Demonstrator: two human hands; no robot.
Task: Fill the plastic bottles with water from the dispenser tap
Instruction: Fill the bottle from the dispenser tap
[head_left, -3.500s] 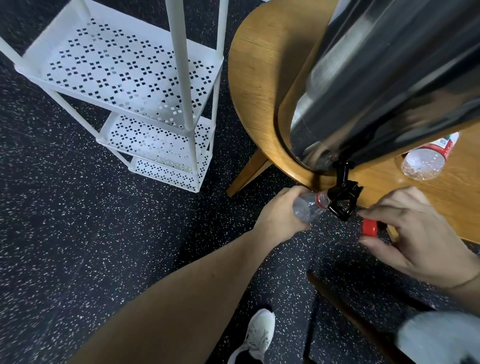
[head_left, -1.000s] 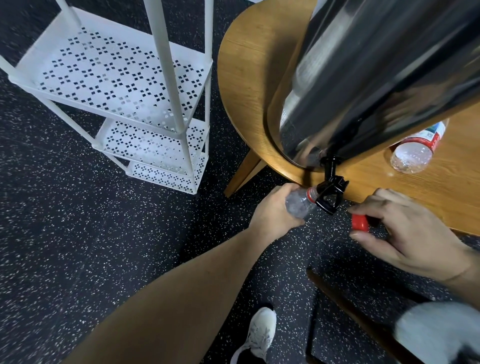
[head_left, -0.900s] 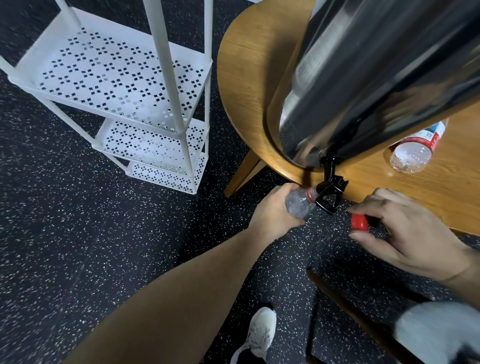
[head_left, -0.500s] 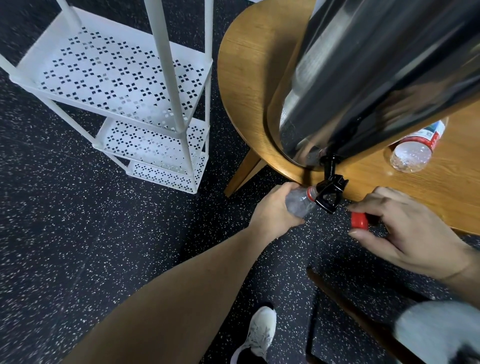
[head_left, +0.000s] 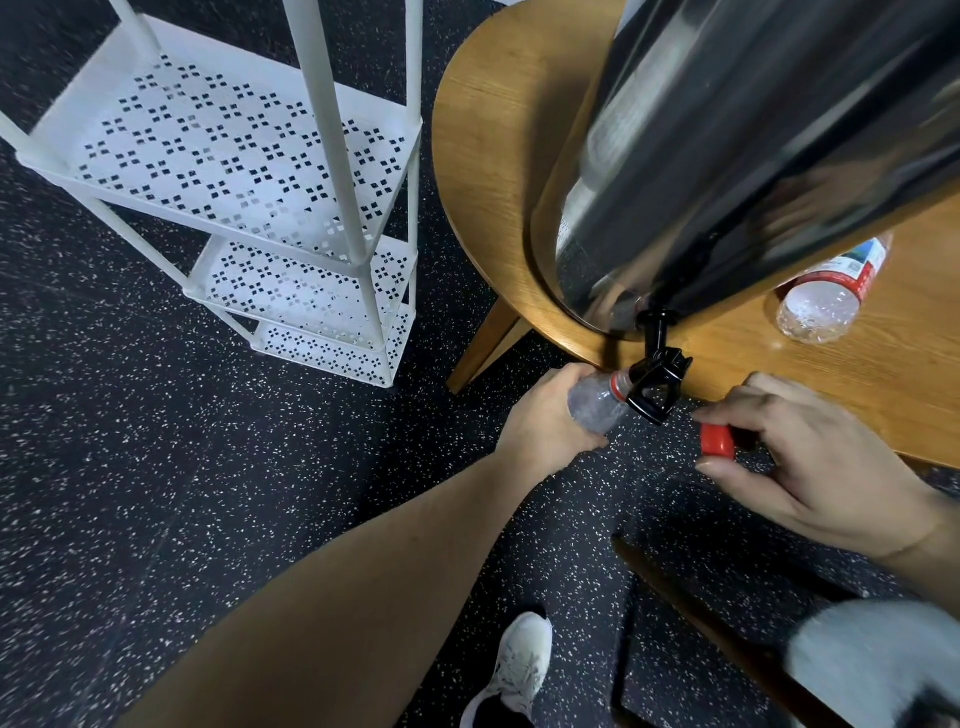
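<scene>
A large steel dispenser stands on a round wooden table, its black tap hanging over the table edge. My left hand grips a clear plastic bottle whose red-ringed neck sits right under the tap. My right hand pinches a red bottle cap between thumb and fingers, just right of the tap and below the table edge. Most of the held bottle is hidden by my hand.
A second clear bottle with a red label lies on the table right of the dispenser. A white perforated shelf rack stands on the speckled dark floor to the left. My white shoe and a dark wooden bar are below.
Hardly anything has changed. Over the last seconds the view shifted slightly; both hands keep their places at the tap, the bottle still under it and the cap still pinched.
</scene>
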